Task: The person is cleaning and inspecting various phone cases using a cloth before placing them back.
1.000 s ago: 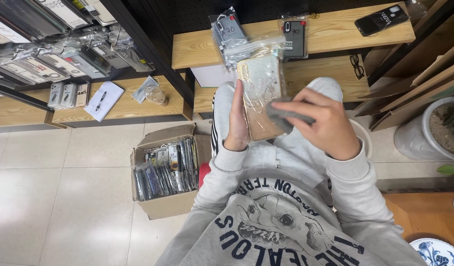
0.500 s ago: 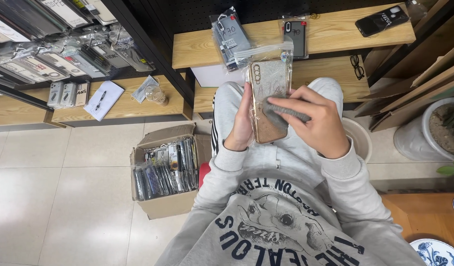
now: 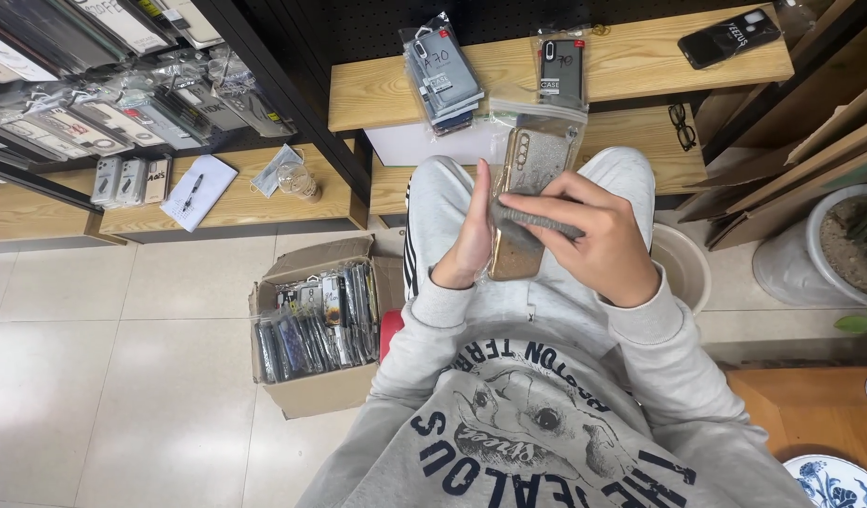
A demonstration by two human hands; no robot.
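Glittery gold-edged phone case (image 3: 525, 202) in its clear plastic sleeve sits upright over our lap, held between our two hands. Our left hand (image 3: 469, 230) backs it with a flat palm, its fingers (image 3: 480, 188) extended along the case's left edge. Our right hand (image 3: 593, 235) closes its fingers (image 3: 537, 202) around a small grey cloth (image 3: 535, 222), pressed across the middle of the case. Judging by that, wiping is in progress: the cloth covers the middle, while the top and lower end lie bare of it.

Compared with half a second ago, the case has tipped slightly, and the cloth sits a little lower on it; a second ago the sleeve stood higher above our fingers.

Beyond the fingertips, the light wooden counter (image 3: 640, 56) carries packaged phone cases (image 3: 440, 71). Left of our left hand, an open cardboard box (image 3: 311, 325) of cases stands on the tiled floor.
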